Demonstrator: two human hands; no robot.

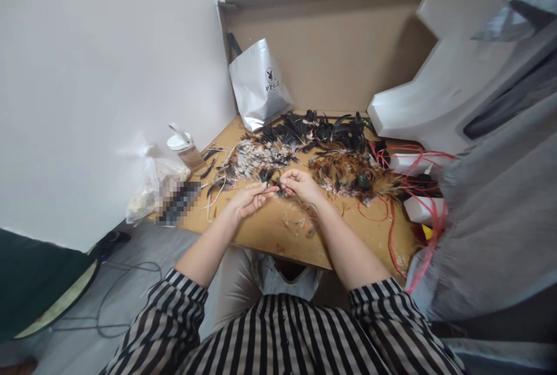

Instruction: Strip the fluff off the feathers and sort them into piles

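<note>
Black feathers (322, 128), speckled grey-white feathers (256, 157), rust-brown feathers (348, 172); red cords (391, 212); black-white striped shirt (282, 340).

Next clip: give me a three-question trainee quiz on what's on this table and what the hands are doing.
1. True or false: the left hand and right hand meet over the table, close in front of the feather piles.
2. Which pile lies farthest from the person? A. black feathers B. brown feathers C. speckled feathers
3. Fill in: the white bag leans against the brown ____ at the back.

Key
1. True; the fingertips come together, pinching something small that is too tiny to make out.
2. A.
3. Board.
</note>
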